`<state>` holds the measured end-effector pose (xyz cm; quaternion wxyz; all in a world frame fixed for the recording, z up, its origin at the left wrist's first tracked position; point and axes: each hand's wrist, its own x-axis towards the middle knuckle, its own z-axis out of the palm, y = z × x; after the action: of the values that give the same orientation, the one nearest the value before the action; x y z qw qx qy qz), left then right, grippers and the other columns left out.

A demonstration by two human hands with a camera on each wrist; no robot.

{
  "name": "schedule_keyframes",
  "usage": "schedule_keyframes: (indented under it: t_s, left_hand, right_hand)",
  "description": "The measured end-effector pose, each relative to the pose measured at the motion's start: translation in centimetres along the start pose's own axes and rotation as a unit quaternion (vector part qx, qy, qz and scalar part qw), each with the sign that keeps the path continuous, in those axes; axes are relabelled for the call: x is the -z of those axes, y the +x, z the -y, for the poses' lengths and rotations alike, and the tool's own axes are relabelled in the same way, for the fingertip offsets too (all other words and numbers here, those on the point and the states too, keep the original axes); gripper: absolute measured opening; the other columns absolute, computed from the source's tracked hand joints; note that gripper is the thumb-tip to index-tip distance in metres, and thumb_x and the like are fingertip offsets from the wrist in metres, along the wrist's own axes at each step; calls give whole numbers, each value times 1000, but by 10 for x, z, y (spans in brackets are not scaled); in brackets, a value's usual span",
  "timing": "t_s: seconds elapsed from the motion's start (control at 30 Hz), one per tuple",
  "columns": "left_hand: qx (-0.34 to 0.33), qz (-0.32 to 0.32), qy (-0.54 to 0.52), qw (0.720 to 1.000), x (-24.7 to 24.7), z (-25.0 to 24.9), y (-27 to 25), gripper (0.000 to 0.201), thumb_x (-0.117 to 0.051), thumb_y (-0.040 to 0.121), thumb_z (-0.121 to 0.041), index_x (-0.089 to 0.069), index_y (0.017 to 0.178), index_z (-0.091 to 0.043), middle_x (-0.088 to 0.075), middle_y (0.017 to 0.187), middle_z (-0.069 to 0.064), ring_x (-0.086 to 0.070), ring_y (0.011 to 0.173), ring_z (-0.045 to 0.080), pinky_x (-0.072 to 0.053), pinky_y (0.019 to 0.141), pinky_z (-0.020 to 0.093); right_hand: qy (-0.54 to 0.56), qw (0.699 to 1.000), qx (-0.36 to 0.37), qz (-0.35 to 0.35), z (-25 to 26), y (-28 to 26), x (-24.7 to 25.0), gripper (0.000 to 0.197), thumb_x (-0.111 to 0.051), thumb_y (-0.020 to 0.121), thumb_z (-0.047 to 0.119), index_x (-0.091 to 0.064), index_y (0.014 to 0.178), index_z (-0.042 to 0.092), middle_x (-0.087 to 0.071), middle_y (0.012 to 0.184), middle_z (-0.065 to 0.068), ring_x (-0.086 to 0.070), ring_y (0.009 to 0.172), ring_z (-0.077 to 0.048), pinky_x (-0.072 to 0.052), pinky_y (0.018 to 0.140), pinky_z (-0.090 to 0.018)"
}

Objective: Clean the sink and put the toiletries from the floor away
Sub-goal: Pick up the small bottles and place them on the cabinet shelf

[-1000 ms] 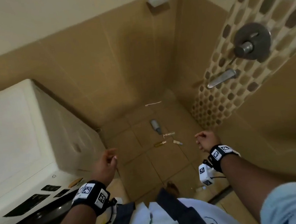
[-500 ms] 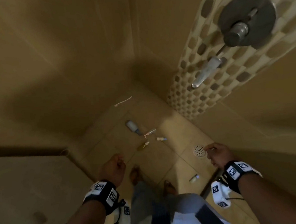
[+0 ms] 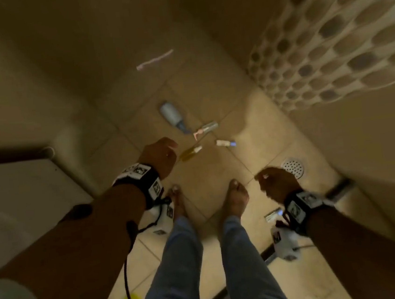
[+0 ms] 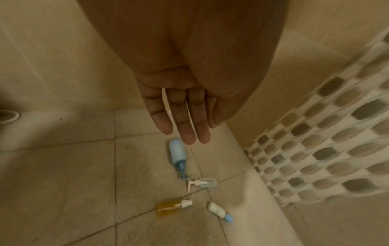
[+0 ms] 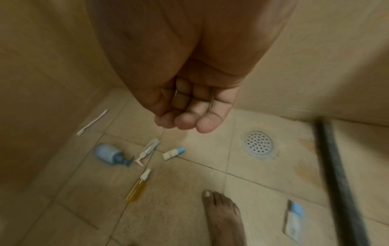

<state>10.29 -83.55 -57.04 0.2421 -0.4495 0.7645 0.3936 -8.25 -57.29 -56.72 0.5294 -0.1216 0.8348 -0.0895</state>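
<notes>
Several toiletries lie on the tiled shower floor: a pink toothbrush (image 3: 155, 59) (image 5: 92, 122) by the far wall, a blue pump bottle (image 3: 172, 114) (image 4: 177, 153), a clear pump bottle (image 3: 206, 127) (image 4: 203, 182), a yellow bottle (image 3: 190, 152) (image 4: 173, 206), a small white tube with a blue cap (image 3: 225, 143) (image 5: 173, 153), and a flat tube (image 3: 273, 215) (image 5: 293, 218) beside my right foot. My left hand (image 3: 160, 156) (image 4: 185, 133) hovers above the yellow bottle, fingers straight, empty. My right hand (image 3: 275, 183) (image 5: 187, 123) hangs loosely curled near the drain, holding nothing.
A round floor drain (image 3: 293, 167) (image 5: 258, 144) sits right of the toiletries. A mosaic-tiled wall (image 3: 327, 50) rises at the right. A dark threshold strip (image 3: 337, 189) (image 5: 341, 183) crosses the floor behind my bare feet (image 3: 237, 198). A white appliance (image 3: 14, 205) stands at the left.
My view has tipped down from the wall and the white appliance to the floor. I have stepped closer to the toiletries and both hands have dropped lower over them.
</notes>
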Motion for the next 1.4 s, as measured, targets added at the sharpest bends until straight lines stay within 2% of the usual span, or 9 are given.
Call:
schedule_keyframes:
  t_s: [0.13,0.23,0.4,0.63,0.8,0.97,1.13,1.3,1.4]
  left_hand:
    - [47,53,15,997,-61,34,54,33,-45,100,-21,-57,131,-22,-65,120,16,-65,102,35,-54,84,34]
    - [86,79,26,993,-106,60,89,36,-45,99,-22,-53,134,-24,-64,120,13,-65,99,32,-53,82,32]
    - [73,42,55,995,-160,86,137,44,-50,95,-20,-45,139,-18,-54,133,9,-55,121,33,-47,101,46]
    - [52,18,183,982,-189,88,201,54,-62,92,-30,-42,139,-15,-47,136,10,-48,123,35,-43,98,49]
    - [30,42,230,972,-199,83,220,41,-51,98,-35,-48,132,-12,-54,133,11,-51,122,34,-41,98,48]
    - [46,55,148,986,-199,89,208,36,-49,100,-35,-55,122,-8,-59,125,12,-58,114,34,-46,94,42]
    - [112,105,-43,987,-188,106,185,49,-72,86,-33,-53,126,-9,-61,123,10,-61,110,30,-48,83,31]
    - [165,78,-171,968,-183,133,170,46,-73,85,-30,-49,121,-14,-59,111,4,-61,101,27,-51,85,36]
    - [188,41,-214,958,-179,147,169,41,-68,88,-28,-49,120,-13,-63,112,9,-64,99,30,-54,84,40]
  right_hand:
    - [-51,996,72,7,30,84,-21,21,-55,92,16,-69,84,30,-74,105,-9,-68,98,-33,-53,95,-45]
    - [-72,992,102,30,39,138,-40,24,-55,94,15,-65,80,31,-73,103,-11,-65,88,-28,-54,94,-46]
    - [-139,983,109,39,34,200,-54,16,-57,94,16,-72,94,21,-72,100,-7,-68,96,-28,-54,93,-43]
    - [-194,976,96,32,31,256,-53,17,-57,93,19,-73,99,20,-72,107,-9,-68,99,-30,-56,91,-45]
    - [-235,964,124,23,44,279,-46,13,-59,93,19,-71,96,23,-72,108,-6,-67,92,-25,-55,86,-37]
    - [-248,958,142,18,64,289,-45,22,-53,96,21,-71,107,19,-69,111,-4,-65,103,-24,-50,84,-31]
    - [-258,950,175,-8,78,309,-59,25,-51,96,22,-69,113,16,-66,119,-9,-63,107,-27,-45,84,-28]
    - [-295,922,244,-59,85,328,-89,41,-67,88,19,-60,127,15,-46,133,-14,-45,123,-34,-43,99,-41]
    - [-362,891,265,-74,91,337,-106,53,-69,84,20,-54,135,21,-44,138,-9,-43,125,-32,-45,97,-47]
